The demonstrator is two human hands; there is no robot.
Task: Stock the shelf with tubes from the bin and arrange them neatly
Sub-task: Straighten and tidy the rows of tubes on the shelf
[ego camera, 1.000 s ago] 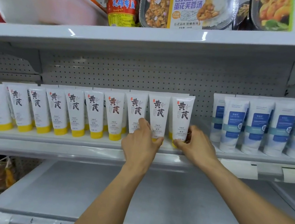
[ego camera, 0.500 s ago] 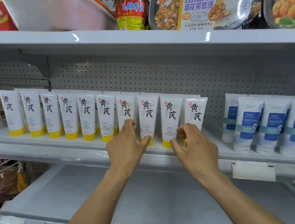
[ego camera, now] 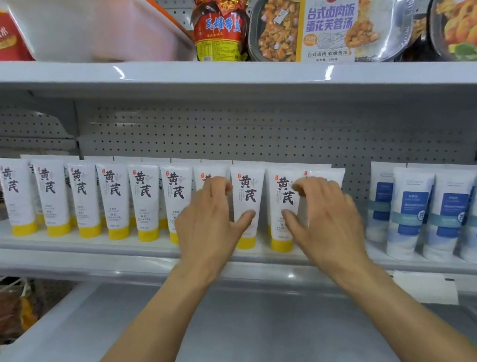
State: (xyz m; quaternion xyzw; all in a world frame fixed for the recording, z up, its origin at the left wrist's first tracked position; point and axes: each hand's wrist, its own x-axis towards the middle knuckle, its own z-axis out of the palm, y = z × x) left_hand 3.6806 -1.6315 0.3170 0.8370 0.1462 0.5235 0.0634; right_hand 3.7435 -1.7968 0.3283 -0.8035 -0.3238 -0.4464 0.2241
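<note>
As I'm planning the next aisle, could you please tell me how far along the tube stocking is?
Done: a row of yellow-capped tubes stands upright, labels forward, along the shelf. In hand: the left hand and right hand are at the row's right end, apparently straightening tubes; any grip is unclear. Left: squaring those last tubes; the white bin above hides its contents.

Glossy white plastic tubes (ego camera: 112, 195) stand on a smooth painted-metal shelf (ego camera: 72, 250) backed by matt perforated panel (ego camera: 236, 138).
</note>
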